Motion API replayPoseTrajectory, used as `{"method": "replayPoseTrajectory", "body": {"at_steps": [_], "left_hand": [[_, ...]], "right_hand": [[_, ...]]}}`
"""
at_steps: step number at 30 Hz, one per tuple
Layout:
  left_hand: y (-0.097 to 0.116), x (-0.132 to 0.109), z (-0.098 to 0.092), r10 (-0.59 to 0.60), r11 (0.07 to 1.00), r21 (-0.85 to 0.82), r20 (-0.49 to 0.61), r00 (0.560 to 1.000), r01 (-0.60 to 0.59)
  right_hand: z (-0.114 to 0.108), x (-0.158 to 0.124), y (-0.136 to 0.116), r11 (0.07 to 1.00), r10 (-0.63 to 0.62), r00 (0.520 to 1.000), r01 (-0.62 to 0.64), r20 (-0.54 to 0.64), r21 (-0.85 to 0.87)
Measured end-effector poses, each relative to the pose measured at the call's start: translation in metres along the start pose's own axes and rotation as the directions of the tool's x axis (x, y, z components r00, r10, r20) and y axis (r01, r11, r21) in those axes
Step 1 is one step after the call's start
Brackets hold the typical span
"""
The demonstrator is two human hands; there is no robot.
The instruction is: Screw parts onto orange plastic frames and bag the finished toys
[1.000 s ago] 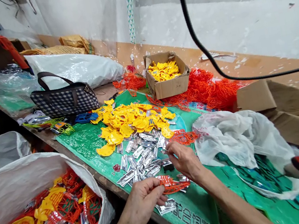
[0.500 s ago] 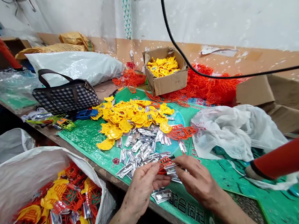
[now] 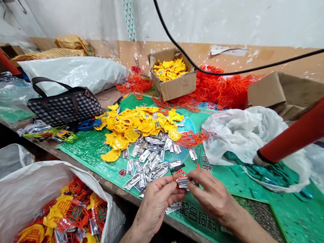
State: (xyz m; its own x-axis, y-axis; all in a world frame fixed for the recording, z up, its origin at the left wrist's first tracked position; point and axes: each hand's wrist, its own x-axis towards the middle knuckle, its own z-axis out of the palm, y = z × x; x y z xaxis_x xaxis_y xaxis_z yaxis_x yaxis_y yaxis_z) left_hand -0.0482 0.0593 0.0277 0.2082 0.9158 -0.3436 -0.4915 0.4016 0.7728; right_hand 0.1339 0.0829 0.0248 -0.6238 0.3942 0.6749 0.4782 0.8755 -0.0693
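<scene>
Both hands are seen above the near edge of a green printed plastic sheet (image 3: 86, 148) that is laid over the table. A red-orange lattice-shaped plastic piece (image 3: 178, 174) is held between the thumb and fingers of the left hand (image 3: 159, 198), which are closed narrowly on it. A small shiny silver metal plate (image 3: 182, 183) is set against the near side of this piece; its right end is pinched by the fingertips of the right hand (image 3: 211, 194). Exact contact under the right fingers cannot be told, as it is hidden.

Just beyond the hands, a loose pile of silver metal plates (image 3: 151, 156) is spread on the sheet, bordered on its far side by a heap of curved yellow plastic pieces (image 3: 137, 121). Further yellow pieces are contained in an open brown cardboard box (image 3: 179, 87), behind which a tangle of red-orange plastic lattices (image 3: 225, 90) is heaped. To the left, below table level, mixed red-orange, yellow and silver parts (image 3: 62, 211) are held in an open white plastic sack (image 3: 9, 192). A red cylindrical tool (image 3: 300, 129) is seen at right, its tip near a crumpled white plastic bag (image 3: 240, 125).
</scene>
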Motion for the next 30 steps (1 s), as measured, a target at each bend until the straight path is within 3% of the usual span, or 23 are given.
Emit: {"method": "replayPoseTrajectory", "body": {"at_steps": [7, 15, 20, 23, 26, 30], "left_hand": [[-0.001, 0.0, -0.002, -0.015, 1.0, 0.009, -0.014, 1.0, 0.015], [-0.002, 0.004, 0.0, -0.024, 0.997, 0.074, -0.063, 0.998, 0.029], [-0.008, 0.011, -0.001, -0.006, 0.991, 0.134, -0.122, 0.992, 0.022], [-0.008, 0.014, 0.002, 0.009, 0.988, 0.152, -0.145, 0.989, 0.013], [-0.008, 0.014, 0.004, 0.014, 0.988, 0.156, -0.156, 0.988, 0.011], [-0.01, 0.012, 0.002, 0.026, 0.976, 0.219, -0.158, 0.987, 0.009]], "right_hand": [[0.0, -0.004, -0.001, 0.997, 0.04, 0.997, -0.044, 0.072, 0.061], [0.003, -0.01, 0.0, 0.996, 0.061, 0.996, -0.065, 0.058, 0.065], [0.009, -0.016, -0.001, 0.98, 0.173, 0.985, -0.173, 0.01, 0.097], [0.011, -0.018, -0.001, 0.946, 0.298, 0.95, -0.282, -0.092, 0.158], [0.009, -0.017, 0.0, 0.897, 0.427, 0.885, -0.389, -0.185, 0.212], [0.006, -0.016, 0.004, 0.806, 0.56, 0.819, -0.503, -0.127, 0.313]]}}
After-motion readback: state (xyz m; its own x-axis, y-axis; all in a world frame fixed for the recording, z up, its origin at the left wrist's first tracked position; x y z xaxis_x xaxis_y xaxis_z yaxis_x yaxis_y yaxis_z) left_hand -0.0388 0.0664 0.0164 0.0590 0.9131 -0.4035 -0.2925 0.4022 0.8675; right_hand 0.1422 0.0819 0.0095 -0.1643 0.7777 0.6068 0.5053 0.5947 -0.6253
